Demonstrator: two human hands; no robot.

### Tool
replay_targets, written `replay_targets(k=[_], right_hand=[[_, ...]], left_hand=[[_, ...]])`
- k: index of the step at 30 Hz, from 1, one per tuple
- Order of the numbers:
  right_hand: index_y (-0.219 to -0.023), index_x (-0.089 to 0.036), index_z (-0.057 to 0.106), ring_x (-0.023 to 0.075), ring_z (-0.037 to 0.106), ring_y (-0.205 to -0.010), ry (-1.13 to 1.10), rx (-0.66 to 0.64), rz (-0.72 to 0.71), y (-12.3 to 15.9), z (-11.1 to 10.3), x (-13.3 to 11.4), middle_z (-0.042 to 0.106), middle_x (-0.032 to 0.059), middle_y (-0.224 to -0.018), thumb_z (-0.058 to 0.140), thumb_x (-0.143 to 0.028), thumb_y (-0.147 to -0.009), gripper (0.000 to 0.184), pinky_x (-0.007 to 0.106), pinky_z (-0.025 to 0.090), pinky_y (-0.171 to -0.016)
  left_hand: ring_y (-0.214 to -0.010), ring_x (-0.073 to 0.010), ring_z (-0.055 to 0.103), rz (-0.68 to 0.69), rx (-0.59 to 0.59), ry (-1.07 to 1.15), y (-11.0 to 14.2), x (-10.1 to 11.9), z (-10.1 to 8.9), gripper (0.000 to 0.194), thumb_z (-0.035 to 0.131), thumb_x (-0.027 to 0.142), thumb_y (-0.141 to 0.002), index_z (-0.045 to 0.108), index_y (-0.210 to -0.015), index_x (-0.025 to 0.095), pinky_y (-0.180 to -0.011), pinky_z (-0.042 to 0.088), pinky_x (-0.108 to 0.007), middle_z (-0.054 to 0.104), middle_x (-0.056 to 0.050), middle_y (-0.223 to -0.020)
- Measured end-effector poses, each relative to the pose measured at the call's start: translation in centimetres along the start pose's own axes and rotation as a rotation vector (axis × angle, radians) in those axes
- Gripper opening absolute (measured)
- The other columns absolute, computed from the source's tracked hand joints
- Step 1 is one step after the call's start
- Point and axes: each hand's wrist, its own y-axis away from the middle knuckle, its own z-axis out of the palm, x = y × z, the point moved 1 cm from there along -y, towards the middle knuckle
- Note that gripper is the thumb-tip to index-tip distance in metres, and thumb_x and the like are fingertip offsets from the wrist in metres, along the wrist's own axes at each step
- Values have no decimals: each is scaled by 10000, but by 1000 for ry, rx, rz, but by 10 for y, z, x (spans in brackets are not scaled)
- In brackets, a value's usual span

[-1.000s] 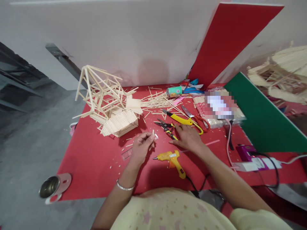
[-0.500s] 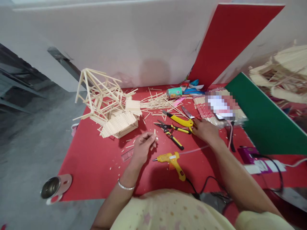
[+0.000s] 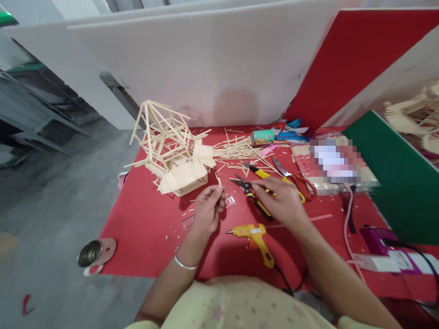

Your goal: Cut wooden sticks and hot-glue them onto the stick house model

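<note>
My left hand [image 3: 208, 208] pinches a short piece of wooden stick [image 3: 220, 182] that pokes up between thumb and forefinger. My right hand [image 3: 283, 198] hovers over the black-and-yellow pliers [image 3: 264, 210], its fingertips drawn together; whatever they may hold is too small or hidden to make out. Left of the hands stands a model of glued wooden sticks [image 3: 183, 176], with an open frame at its back and a slatted part in front. A yellow glue gun [image 3: 252, 232] lies below my hands, nozzle to the left. A small clear plastic piece [image 3: 230, 201] is beside my left fingers.
Loose sticks [image 3: 236, 151] are heaped behind the tools. Red-handled scissors [image 3: 303, 183], a yellow cutter [image 3: 260, 172] and a green can [image 3: 262, 137] lie nearby. Packed sticks [image 3: 300, 157] sit rightward by a green board [image 3: 398, 183]. A metal mug [image 3: 103, 251] stands at the left corner.
My right hand went right to the yellow handles, then came back left over the pliers. My left hand keeps its stick piece. The whole view has shifted, so things appear further right.
</note>
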Motion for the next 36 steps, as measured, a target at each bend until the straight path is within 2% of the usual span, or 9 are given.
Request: replay_targets(k=[3,6,12,16,22,26,30,36], right_hand=[[-1006,-230,785,177,685,-816,-268,-8,23,-7,29,-35,756,52,-939,619,-372,-947,226,290,530,-727],[-987,-214,793,166,666,-770,-419,-64,83,-20,52,-53,735,44,-873,648,-370,-923,223,277,514,-689],[-881,-192,766,135,630,-675,-760,-228,248,-36,70,-61,697,-1,-734,678,-420,-887,245,263,518,-661],[-847,-183,706,121,616,-611,-928,-314,368,-37,75,-63,672,-16,-689,724,-501,-837,319,257,530,-612],[-797,-198,630,124,614,-533,-882,-341,418,-37,78,-69,652,-24,-621,716,-590,-822,403,240,511,-513],[-791,-191,659,126,641,-586,-861,-354,389,-35,74,-72,693,-9,-668,726,-574,-820,390,265,571,-605],[-819,-183,701,156,698,-685,-893,-372,390,-30,72,-66,734,11,-731,762,-530,-801,353,303,608,-705],[-851,-188,714,153,679,-653,-906,-253,402,-33,79,-57,734,12,-773,741,-532,-816,347,304,603,-650]], left_hand=[[-476,-37,503,-6,-13,29,2,2,-1,342,878,387,-699,708,-851,132,-447,359,-156,618,22,-649],[-482,-36,502,-60,-54,89,0,6,-3,356,894,383,-684,687,-832,134,-460,370,-152,608,28,-636],[-458,-31,452,-129,-144,175,-11,12,-12,375,915,353,-654,644,-782,127,-417,310,-145,574,34,-593],[-452,-36,461,-148,-145,173,-16,12,-15,402,928,356,-629,608,-742,139,-421,323,-149,569,36,-575],[-441,-28,452,-78,-105,239,-19,14,-14,422,914,339,-648,658,-944,180,-406,291,-136,570,69,-606],[-418,-9,413,-75,-86,261,-22,15,-12,384,920,305,-631,655,-863,153,-394,278,-127,554,74,-579],[-423,-2,386,-127,-118,297,-25,12,-10,380,914,310,-644,652,-864,145,-402,275,-121,496,91,-560],[-429,-5,379,-156,-139,357,-25,14,-8,345,871,343,-691,641,-864,152,-394,260,-142,542,64,-637]])
